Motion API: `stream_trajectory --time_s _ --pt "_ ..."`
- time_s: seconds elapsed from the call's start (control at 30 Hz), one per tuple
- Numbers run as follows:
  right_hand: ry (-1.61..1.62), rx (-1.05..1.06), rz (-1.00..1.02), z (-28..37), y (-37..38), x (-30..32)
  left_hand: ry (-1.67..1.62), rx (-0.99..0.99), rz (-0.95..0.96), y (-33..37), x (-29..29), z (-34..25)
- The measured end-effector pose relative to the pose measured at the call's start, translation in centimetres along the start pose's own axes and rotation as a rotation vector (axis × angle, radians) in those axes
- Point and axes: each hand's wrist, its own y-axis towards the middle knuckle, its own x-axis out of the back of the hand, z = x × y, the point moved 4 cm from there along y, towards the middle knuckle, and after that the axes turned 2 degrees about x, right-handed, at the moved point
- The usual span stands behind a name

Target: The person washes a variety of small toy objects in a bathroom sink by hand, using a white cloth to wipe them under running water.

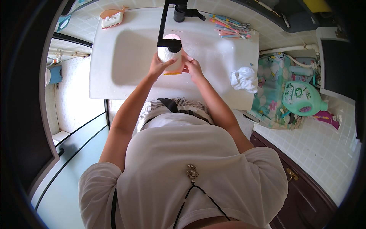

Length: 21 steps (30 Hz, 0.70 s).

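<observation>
Under the black faucet (174, 45), both my hands hold a white and pink object (167, 56) with a bumpy white face and a yellow-orange strip along its near edge. The faucet head hides part of it, and I cannot make out its exact kind. My left hand (160, 65) is closed on its left side, the thumb lying across the white face. From the right, my right hand (193, 68) grips its pink edge with bent fingers. All of this is above the white sink (129, 61).
Several toothbrushes (230, 29) lie at the sink's back right. A crumpled white cloth (244, 79) rests on the right side. A soap dish (112, 20) sits back left. Right of the sink, a green jug (301, 93) lies on a patterned cover (272, 72).
</observation>
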Motion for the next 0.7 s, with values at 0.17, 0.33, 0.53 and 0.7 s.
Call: stream_trajectory --time_s 0.17,0.33,0.53,0.7 --pt "-0.083 0.172 -0.096 0.6 1.0 -0.5 0.167 -0.232 -0.211 -0.5 0.2 0.0" --pt "-0.035 0.073 -0.142 0.2 0.8 -0.6 0.335 -0.353 -0.294 -1.2 0.6 -0.9" --pt "0.139 0.003 -0.094 0.7 -0.3 0.3 0.620 -0.363 -0.373 -3.1 0.5 -2.0" --pt "0.092 0.079 -0.056 0.6 -0.4 1.2 0.262 -0.268 -0.203 -2.3 -0.6 -0.2"
